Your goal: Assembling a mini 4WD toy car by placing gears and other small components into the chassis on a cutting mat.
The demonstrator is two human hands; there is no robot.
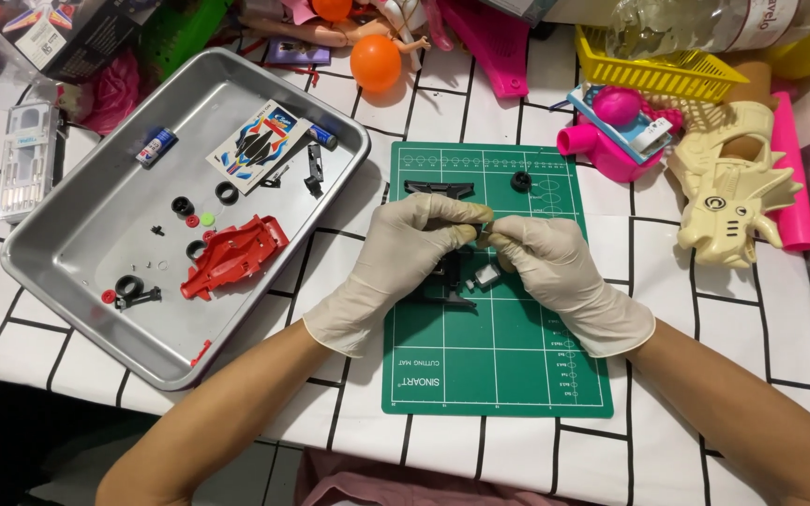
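Observation:
Both hands wear pale latex gloves and meet over a green cutting mat [499, 365]. My left hand [396, 258] and my right hand [550, 267] pinch a small part together between their fingertips; the part is too small to make out. Under the hands lies a black toy car chassis [450, 281] with a small silver motor [487, 275] beside it. A black wheel [521, 181] and a black frame piece [438, 188] lie on the mat's far end.
A metal tray [86, 234] at the left holds a red car body [233, 256], black tyres, two small batteries and a sticker sheet [257, 145]. Toys crowd the far edge: an orange ball [376, 62], a yellow basket [658, 70], a cream toy gun [733, 201].

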